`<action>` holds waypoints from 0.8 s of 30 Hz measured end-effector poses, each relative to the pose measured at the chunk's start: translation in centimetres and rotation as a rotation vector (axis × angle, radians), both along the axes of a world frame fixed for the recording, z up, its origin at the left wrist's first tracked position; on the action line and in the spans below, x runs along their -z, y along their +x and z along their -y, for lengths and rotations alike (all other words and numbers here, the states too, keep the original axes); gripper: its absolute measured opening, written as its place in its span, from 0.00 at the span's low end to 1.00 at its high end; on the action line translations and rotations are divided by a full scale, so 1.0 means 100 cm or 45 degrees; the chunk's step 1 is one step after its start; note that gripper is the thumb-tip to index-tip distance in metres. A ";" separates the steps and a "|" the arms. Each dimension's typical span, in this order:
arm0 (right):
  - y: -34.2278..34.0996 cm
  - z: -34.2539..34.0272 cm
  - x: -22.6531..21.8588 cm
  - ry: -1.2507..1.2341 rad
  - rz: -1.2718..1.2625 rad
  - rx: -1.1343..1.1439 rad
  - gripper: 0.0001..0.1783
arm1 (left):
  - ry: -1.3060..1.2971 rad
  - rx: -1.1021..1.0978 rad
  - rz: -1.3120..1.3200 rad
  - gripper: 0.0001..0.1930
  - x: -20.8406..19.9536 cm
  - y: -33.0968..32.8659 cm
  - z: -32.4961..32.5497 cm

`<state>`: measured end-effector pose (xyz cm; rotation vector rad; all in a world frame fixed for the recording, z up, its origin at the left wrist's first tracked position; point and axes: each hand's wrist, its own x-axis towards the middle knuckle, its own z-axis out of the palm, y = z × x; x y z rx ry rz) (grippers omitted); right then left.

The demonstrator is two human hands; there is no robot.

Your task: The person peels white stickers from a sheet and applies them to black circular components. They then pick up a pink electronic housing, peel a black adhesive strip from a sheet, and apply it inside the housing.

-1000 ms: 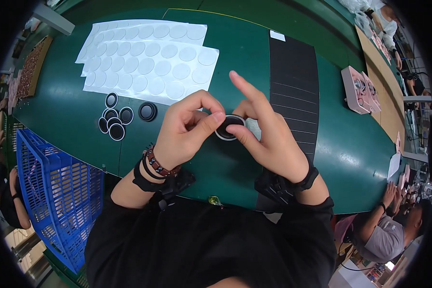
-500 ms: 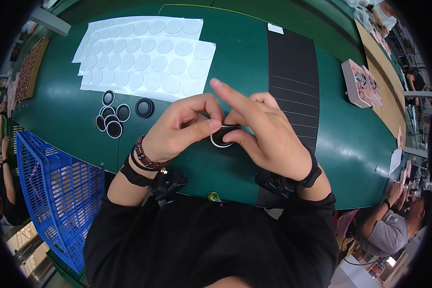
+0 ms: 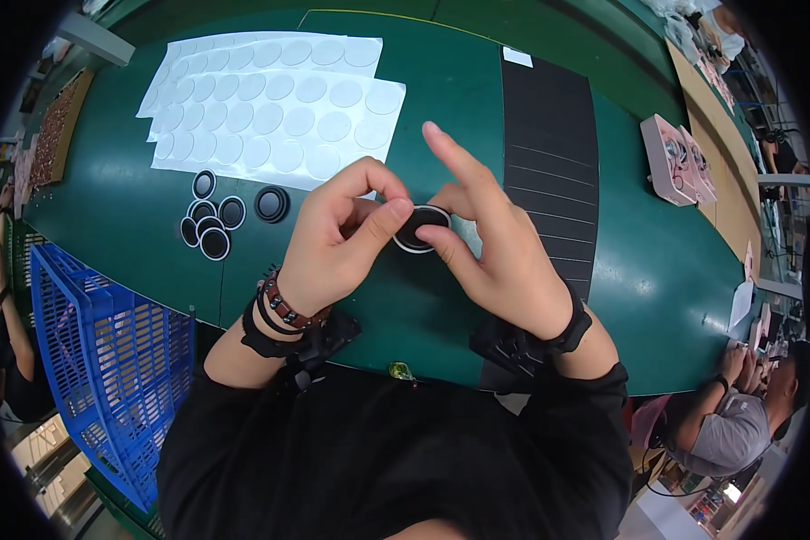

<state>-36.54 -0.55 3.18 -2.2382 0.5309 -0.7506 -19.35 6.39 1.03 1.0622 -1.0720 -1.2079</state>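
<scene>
We pinch one black disc between left hand and right hand above the green table. Six finished-looking discs lie leftward; sheets of round stickers seem mostly unused.

Green table with its load. Two overlapping white sheets of round pads lie at the far left; just in front of them sit a cluster of black discs with pale rims and a separate stack of black rings. A black segmented strip runs across the middle; pink boxes rest at the right.
</scene>
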 end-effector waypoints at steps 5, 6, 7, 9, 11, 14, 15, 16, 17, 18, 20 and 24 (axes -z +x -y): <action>-0.005 -0.001 -0.006 -0.086 -0.219 -0.051 0.45 | 0.090 0.172 0.074 0.03 0.003 0.009 0.000; -0.005 -0.002 -0.008 -0.085 -0.221 -0.052 0.45 | 0.070 0.183 0.073 0.03 0.002 0.008 -0.001; -0.005 -0.002 -0.008 -0.087 -0.225 -0.052 0.45 | 0.049 0.193 0.074 0.04 0.002 0.007 0.000; -0.005 -0.002 -0.009 -0.090 -0.234 -0.051 0.45 | 0.027 0.203 0.077 0.04 0.001 0.006 0.001; -0.003 -0.002 -0.004 0.016 -0.138 -0.044 0.45 | 0.037 0.159 -0.072 0.04 -0.001 0.004 0.001; 0.000 -0.002 -0.001 0.227 0.053 -0.034 0.45 | 0.033 0.177 -0.129 0.04 0.001 0.008 0.002; -0.001 -0.001 -0.004 0.163 0.009 -0.039 0.45 | 0.026 0.220 -0.114 0.04 0.003 0.011 0.003; -0.002 0.000 -0.006 0.098 -0.034 -0.045 0.45 | 0.021 0.262 -0.098 0.05 0.005 0.013 0.003; -0.004 0.000 -0.008 0.034 -0.081 -0.048 0.45 | 0.021 0.262 -0.100 0.05 0.004 0.014 0.002; -0.004 -0.001 -0.008 0.035 -0.082 -0.048 0.45 | 0.028 0.296 -0.048 0.05 0.004 0.015 0.001; -0.005 -0.003 -0.008 -0.029 -0.145 -0.056 0.44 | 0.045 0.364 0.056 0.05 0.003 0.015 0.000; -0.004 -0.006 -0.010 -0.100 -0.201 -0.050 0.44 | 0.010 0.328 0.112 0.06 0.008 0.014 -0.003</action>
